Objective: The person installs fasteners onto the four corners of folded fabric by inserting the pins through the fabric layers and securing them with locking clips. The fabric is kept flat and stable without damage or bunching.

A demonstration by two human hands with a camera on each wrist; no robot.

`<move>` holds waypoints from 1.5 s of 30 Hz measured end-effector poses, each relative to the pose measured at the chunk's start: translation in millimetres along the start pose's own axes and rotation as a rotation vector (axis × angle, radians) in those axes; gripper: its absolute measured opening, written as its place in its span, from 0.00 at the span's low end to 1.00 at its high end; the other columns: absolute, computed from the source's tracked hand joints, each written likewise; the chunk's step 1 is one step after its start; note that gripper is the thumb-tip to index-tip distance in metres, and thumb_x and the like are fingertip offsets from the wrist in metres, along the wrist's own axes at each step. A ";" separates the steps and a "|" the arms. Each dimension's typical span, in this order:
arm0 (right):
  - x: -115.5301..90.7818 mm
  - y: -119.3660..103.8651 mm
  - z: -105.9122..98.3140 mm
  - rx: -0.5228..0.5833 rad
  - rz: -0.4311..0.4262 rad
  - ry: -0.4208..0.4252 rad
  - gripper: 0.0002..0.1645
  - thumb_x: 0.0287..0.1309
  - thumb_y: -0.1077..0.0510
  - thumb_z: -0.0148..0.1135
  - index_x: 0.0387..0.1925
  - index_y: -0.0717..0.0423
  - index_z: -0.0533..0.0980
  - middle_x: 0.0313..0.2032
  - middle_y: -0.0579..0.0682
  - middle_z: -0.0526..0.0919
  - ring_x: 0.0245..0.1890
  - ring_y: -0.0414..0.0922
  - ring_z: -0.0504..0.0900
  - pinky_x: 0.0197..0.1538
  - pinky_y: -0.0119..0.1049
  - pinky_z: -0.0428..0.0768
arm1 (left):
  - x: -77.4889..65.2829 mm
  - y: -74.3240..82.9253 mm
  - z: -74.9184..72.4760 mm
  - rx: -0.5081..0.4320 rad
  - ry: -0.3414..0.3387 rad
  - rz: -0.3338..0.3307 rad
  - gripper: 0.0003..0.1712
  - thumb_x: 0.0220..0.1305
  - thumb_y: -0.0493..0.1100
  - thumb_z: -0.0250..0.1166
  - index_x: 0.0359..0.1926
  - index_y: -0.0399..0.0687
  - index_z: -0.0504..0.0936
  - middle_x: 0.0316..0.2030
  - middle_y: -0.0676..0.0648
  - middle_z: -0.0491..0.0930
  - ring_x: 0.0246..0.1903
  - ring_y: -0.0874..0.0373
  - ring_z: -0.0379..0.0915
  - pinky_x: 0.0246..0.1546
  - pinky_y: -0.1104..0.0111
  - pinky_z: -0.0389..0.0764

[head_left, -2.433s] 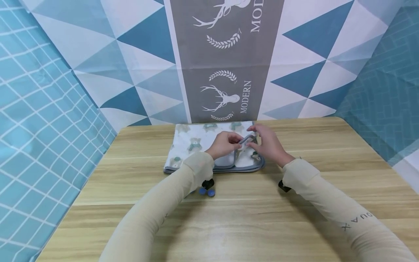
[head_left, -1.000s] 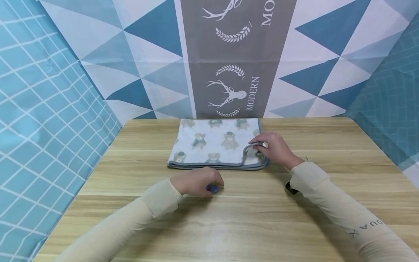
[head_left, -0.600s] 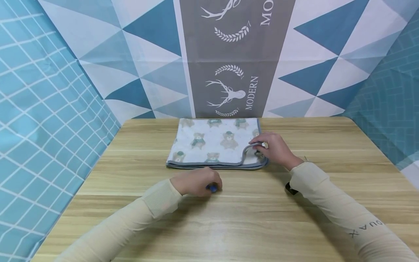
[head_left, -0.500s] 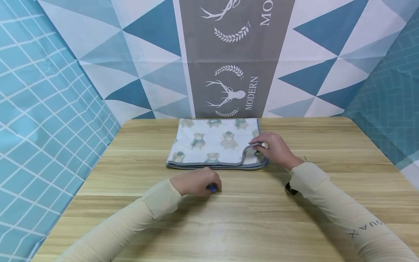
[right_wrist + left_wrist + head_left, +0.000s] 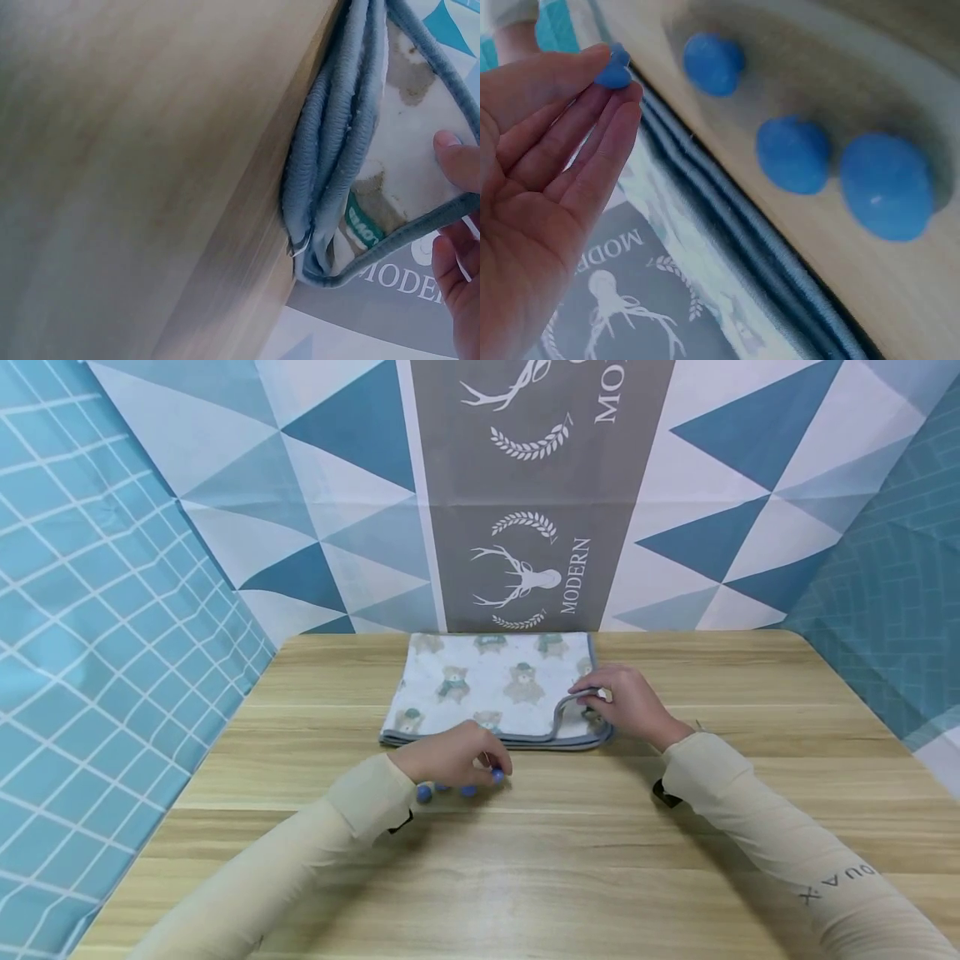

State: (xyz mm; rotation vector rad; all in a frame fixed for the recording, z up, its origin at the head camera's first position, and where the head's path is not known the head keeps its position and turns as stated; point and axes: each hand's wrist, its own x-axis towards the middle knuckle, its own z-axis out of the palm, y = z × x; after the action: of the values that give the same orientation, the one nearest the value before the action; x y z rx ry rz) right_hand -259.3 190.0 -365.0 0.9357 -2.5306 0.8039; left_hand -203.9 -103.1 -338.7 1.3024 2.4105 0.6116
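Note:
A folded white blanket (image 5: 487, 681) with teddy bears and grey-blue edging lies at the table's back. My right hand (image 5: 633, 702) pinches its lifted front right corner; a small white bit shows at the fingertips. In the right wrist view, the stacked edging (image 5: 337, 127) hangs beside that hand's fingers. My left hand (image 5: 453, 756), just in front of the blanket, pinches a small blue mushroom-shaped piece (image 5: 613, 69) between thumb and fingertips. It is raised above the table. Similar blue pieces (image 5: 885, 186) lie below the left hand, partly hidden by it in the head view.
The wooden table (image 5: 525, 868) runs up to a patterned backdrop (image 5: 517, 502) behind the blanket. A blue gridded sheet (image 5: 90, 635) borders the left side, and a teal sheet (image 5: 900, 568) the right.
My left hand has left the blanket corner, reached down to the blue pieces and lifted one slightly. The blanket's fold has been laid flatter; my right hand keeps hold of the corner.

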 end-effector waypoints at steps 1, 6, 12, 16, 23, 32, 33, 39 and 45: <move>0.1 -0.2 -0.1 -0.003 -0.002 0.001 0.10 0.52 0.66 0.71 0.38 0.56 0.87 0.37 0.53 0.90 0.38 0.48 0.87 0.44 0.47 0.85 | 1.3 -2.5 -2.2 -0.032 0.010 -0.011 0.10 0.64 0.32 0.63 0.45 0.41 0.86 0.44 0.45 0.87 0.44 0.57 0.84 0.49 0.74 0.82; -0.2 0.5 -0.5 -0.029 -0.026 0.010 0.10 0.52 0.67 0.71 0.38 0.56 0.87 0.37 0.53 0.90 0.39 0.49 0.87 0.44 0.46 0.85 | 13.3 -14.3 -13.5 -0.170 0.076 -0.081 0.10 0.63 0.33 0.65 0.45 0.39 0.86 0.44 0.43 0.88 0.44 0.58 0.84 0.49 0.75 0.83; -1.1 0.8 -1.8 -0.040 -0.032 0.011 0.11 0.51 0.68 0.71 0.38 0.56 0.87 0.37 0.54 0.90 0.39 0.50 0.88 0.44 0.46 0.85 | 34.0 -21.2 -34.4 -0.343 0.179 -0.243 0.14 0.63 0.35 0.66 0.49 0.38 0.85 0.46 0.42 0.87 0.47 0.56 0.84 0.52 0.68 0.83; -0.1 -0.4 -5.0 -0.044 -0.013 -0.008 0.11 0.52 0.67 0.70 0.39 0.55 0.87 0.38 0.53 0.90 0.40 0.50 0.88 0.45 0.47 0.85 | 51.0 -25.0 -44.6 -0.473 0.259 -0.350 0.17 0.64 0.38 0.66 0.53 0.41 0.84 0.52 0.44 0.85 0.53 0.54 0.82 0.58 0.63 0.80; 3.6 -1.3 -9.8 -0.061 -0.001 -0.008 0.12 0.51 0.67 0.71 0.39 0.53 0.87 0.38 0.52 0.90 0.41 0.49 0.88 0.46 0.48 0.85 | 83.1 -27.9 -48.1 -0.552 0.318 -0.386 0.17 0.64 0.39 0.65 0.54 0.43 0.83 0.54 0.43 0.84 0.56 0.51 0.80 0.61 0.61 0.78; 1.5 -3.1 -7.0 -0.053 -0.032 -0.022 0.12 0.51 0.67 0.72 0.38 0.52 0.87 0.36 0.49 0.91 0.39 0.47 0.88 0.44 0.45 0.85 | 111.3 -21.8 -42.5 -0.472 0.333 -0.397 0.17 0.63 0.39 0.67 0.53 0.42 0.84 0.51 0.44 0.86 0.54 0.53 0.82 0.56 0.67 0.80; 1.6 -3.5 -7.2 -0.055 -0.033 -0.020 0.12 0.51 0.67 0.72 0.37 0.52 0.87 0.36 0.49 0.91 0.39 0.46 0.88 0.44 0.45 0.85 | 113.8 -20.7 -41.9 -0.473 0.336 -0.394 0.17 0.63 0.39 0.67 0.53 0.42 0.84 0.51 0.43 0.86 0.54 0.52 0.82 0.56 0.67 0.80; 3.4 -4.9 -9.3 -0.045 -0.035 -0.023 0.10 0.51 0.66 0.72 0.37 0.53 0.88 0.37 0.49 0.91 0.40 0.46 0.88 0.45 0.46 0.85 | 124.0 -17.5 -38.9 -0.501 0.366 -0.407 0.15 0.62 0.35 0.66 0.51 0.41 0.85 0.50 0.43 0.86 0.53 0.52 0.82 0.52 0.70 0.80; 4.5 -4.1 -8.0 -0.054 -0.050 -0.033 0.10 0.52 0.66 0.71 0.38 0.55 0.87 0.38 0.50 0.91 0.40 0.47 0.88 0.45 0.46 0.85 | 127.3 -16.7 -37.5 -0.514 0.384 -0.418 0.15 0.61 0.34 0.65 0.50 0.44 0.86 0.50 0.44 0.86 0.53 0.53 0.82 0.52 0.70 0.80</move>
State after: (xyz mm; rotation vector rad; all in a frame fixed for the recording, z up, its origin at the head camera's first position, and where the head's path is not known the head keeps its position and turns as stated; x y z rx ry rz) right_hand -259.0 190.1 -355.0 0.9983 -2.5329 0.7076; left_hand -300.6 -11.5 -326.2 0.4860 2.4533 1.3288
